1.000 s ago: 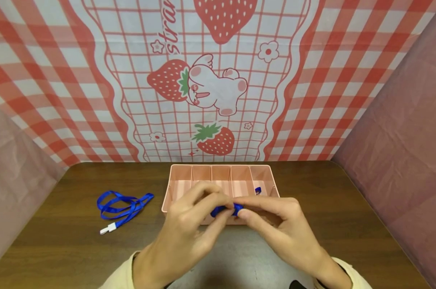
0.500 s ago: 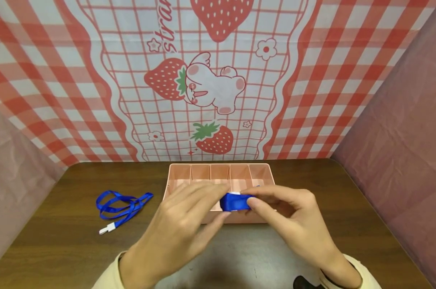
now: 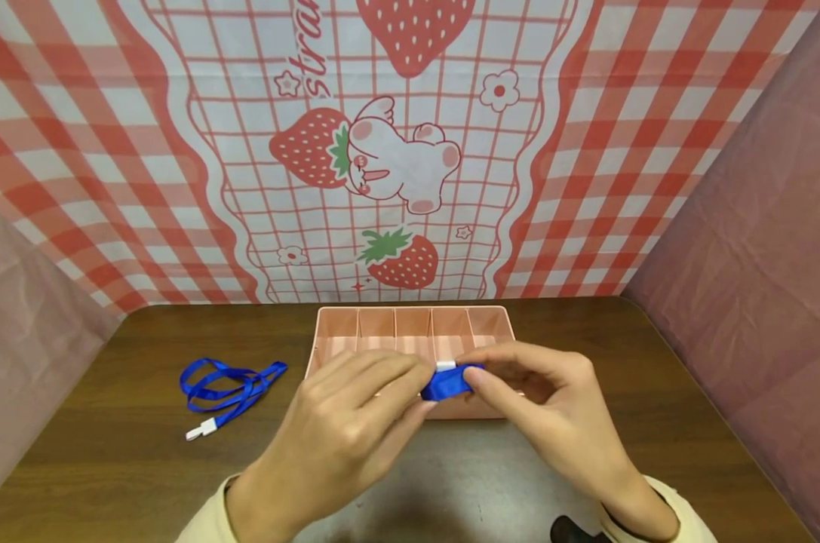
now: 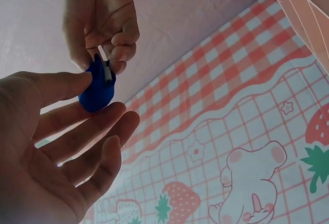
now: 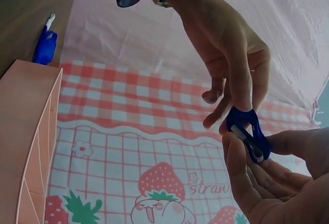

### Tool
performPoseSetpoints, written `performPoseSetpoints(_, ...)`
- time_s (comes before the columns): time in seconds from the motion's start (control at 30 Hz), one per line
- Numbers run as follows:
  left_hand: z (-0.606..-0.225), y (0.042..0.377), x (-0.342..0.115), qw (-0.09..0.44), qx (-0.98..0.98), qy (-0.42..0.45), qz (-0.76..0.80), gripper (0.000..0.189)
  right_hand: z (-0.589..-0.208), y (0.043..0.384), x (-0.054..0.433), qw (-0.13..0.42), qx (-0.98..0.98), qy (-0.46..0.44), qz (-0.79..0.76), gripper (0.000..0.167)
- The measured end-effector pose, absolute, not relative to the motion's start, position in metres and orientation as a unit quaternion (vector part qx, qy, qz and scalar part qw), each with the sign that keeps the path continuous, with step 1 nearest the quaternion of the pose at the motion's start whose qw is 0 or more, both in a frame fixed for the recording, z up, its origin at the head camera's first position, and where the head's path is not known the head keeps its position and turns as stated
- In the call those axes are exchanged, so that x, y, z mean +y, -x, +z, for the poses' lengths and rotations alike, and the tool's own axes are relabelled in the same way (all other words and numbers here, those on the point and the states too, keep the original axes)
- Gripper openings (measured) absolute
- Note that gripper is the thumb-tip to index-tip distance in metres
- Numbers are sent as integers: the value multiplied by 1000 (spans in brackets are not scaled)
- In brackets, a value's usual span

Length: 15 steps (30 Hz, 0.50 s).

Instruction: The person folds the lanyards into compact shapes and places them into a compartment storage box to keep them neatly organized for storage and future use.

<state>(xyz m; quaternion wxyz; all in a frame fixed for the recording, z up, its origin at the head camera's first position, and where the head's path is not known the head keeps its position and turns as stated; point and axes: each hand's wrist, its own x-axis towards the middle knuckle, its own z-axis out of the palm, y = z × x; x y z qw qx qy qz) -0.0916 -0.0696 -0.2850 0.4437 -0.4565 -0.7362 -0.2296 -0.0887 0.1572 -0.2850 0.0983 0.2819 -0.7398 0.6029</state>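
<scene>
A blue lanyard (image 3: 445, 383), wound into a small flat bundle, is held between both hands above the front edge of the pink box. Its white plastic clip (image 3: 446, 366) shows along the bundle's far side, and the right wrist view shows the clip (image 5: 241, 134) tucked inside the blue loops. My left hand (image 3: 348, 411) pinches the bundle's left end between thumb and fingers, the other fingers spread below in the left wrist view. On the right end, my right hand (image 3: 552, 411) pinches the band with thumb and forefinger.
The pink divided box (image 3: 413, 311) stands behind the hands, its front partly covered by them. A second blue lanyard (image 3: 236, 385) with a white clip lies loosely coiled at the left of the brown table (image 3: 97, 452). A checked strawberry cloth (image 3: 410, 151) hangs behind.
The bundle has turned to show a broad blue side, and the white clip has come into view. My left fingers loosened, then closed on its left end again. My right hand moved slightly right.
</scene>
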Motion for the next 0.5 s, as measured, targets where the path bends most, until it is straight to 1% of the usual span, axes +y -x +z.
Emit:
performPoseSetpoints(0.2, -285, 92, -67, 460, -726, 447, -248, 21, -286, 89, 155, 113, -743, -274, 600, 21)
performPoseSetpoints(0.4, -288, 91, -66, 419, -723, 439, -332, 19, -289, 90, 154, 110, -727, -285, 614, 20)
performPoseSetpoints(0.5, -289, 91, -65, 406, -722, 442, -345, 17, -289, 90, 154, 112, -723, -290, 617, 21)
